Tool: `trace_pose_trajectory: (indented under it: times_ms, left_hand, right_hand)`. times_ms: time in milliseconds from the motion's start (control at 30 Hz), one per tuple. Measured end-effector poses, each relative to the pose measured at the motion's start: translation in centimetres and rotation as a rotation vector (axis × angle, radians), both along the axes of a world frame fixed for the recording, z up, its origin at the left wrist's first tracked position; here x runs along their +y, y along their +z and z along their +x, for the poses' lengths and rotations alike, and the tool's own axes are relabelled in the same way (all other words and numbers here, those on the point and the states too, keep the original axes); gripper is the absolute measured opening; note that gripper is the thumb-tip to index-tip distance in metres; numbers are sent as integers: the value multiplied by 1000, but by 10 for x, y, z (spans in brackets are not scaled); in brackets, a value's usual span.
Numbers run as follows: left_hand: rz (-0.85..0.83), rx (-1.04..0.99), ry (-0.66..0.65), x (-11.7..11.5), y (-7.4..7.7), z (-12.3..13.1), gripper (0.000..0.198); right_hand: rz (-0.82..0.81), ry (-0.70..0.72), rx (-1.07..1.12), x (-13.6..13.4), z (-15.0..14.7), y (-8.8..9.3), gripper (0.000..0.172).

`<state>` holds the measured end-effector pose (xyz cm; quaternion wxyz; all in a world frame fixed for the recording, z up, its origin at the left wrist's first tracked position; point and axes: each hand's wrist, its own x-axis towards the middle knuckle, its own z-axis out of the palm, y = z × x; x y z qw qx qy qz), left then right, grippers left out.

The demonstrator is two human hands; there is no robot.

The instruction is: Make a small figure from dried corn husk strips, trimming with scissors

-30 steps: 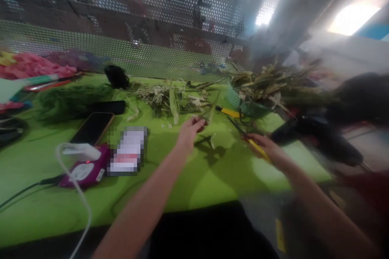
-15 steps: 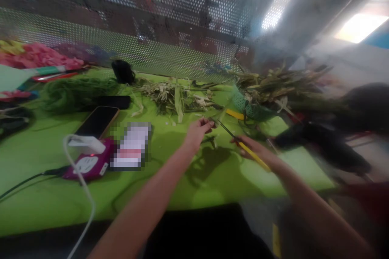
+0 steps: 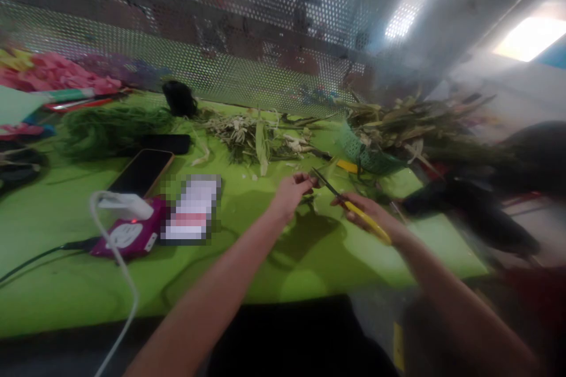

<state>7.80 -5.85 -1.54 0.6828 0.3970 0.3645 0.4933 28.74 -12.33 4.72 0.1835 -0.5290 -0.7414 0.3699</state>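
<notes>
My right hand point(image 3: 365, 212) is closed around yellow-handled scissors point(image 3: 367, 222), their dark blades angled up and left. The blade tips reach the fingertips of my left hand point(image 3: 294, 191), which are pinched together. Whatever the left fingers hold is too small and blurred to make out. A bit of greenery shows just below them, over the green tabletop point(image 3: 247, 235). Beyond the hands lies a heap of dried plant stalks and leaves point(image 3: 239, 135), with one long pale green leaf point(image 3: 262, 144) at its front.
At right, a green mesh basket point(image 3: 367, 156) holds dry stalks, beside a yellow object point(image 3: 347, 165). To the left lie a lit phone point(image 3: 190, 212), a dark phone point(image 3: 144, 172), a purple power box point(image 3: 128, 235) with cables, and green fibre point(image 3: 106, 132). A perforated metal panel point(image 3: 230, 35) stands behind.
The scissors have turned slightly in my right hand, and their blades now sit closer to my left fingertips. My left hand has shifted slightly right. The surrounding things lie as before.
</notes>
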Motion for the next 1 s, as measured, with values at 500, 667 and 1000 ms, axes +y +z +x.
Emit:
trace_pose_trajectory:
  times_ms: [500, 667, 1000]
  left_hand:
    - [-20, 11, -22, -1, 0, -1, 20]
    - [14, 38, -28, -1, -2, -1, 17]
    - [-10, 102, -57, -4, 3, -3, 9]
  right_hand:
    - [-133, -154, -8, 0, -2, -1, 55]
    - [-84, -160, -52, 1, -3, -3, 48]
    - [49, -17, -89, 6, -2, -3, 52]
